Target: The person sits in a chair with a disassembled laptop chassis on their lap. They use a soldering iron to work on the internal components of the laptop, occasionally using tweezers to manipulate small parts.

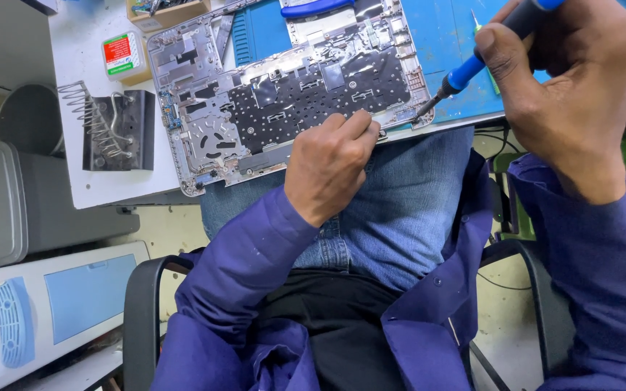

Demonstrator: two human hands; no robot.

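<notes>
While the left hand (331, 163) is pinching the near edge of the laptop shell (284, 94), lying on the bench (110, 188), the right hand (566, 80) is gripping a blue screwdriver (483, 54) at the shell's right corner; thin and probably fragile, it is best held by its rim.

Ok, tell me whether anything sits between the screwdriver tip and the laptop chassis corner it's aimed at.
Nothing visible does. The right hand holds the blue screwdriver with its tip at the near right corner of the laptop chassis; the left hand presses the near edge, off to the side.
</notes>
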